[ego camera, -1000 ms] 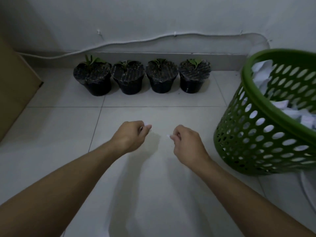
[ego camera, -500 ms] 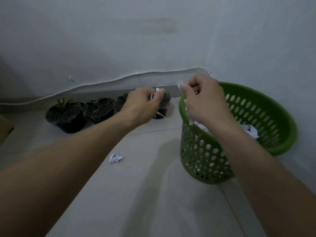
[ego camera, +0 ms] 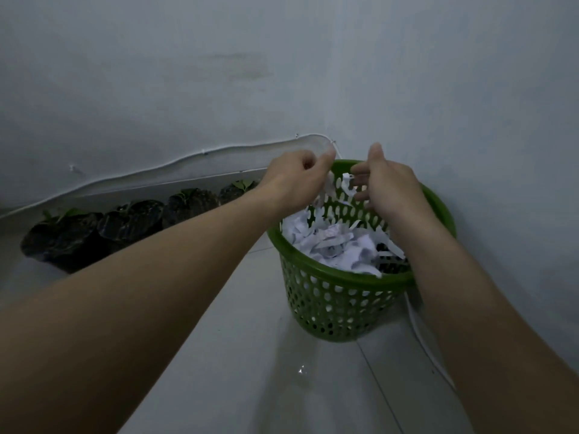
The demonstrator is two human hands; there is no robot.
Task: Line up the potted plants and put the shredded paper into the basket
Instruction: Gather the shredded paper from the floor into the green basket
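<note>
Shredded white paper strips (ego camera: pixel 332 242) dropping into the green perforated plastic basket (ego camera: pixel 341 308)
Left hand (ego camera: pixel 294 180) loosely curled, strips slipping free; right hand (ego camera: pixel 385 183) spread, empty. Release centrally; scrap on floor (ego camera: pixel 301 368), 6 o'clock.

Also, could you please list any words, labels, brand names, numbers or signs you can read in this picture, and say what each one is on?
None can be read.
Green basket: no label or brand shows.
Shredded paper: faint marks, too blurred to read.
Black plant pots: no text visible.
Wall: bare, no sign.
</note>
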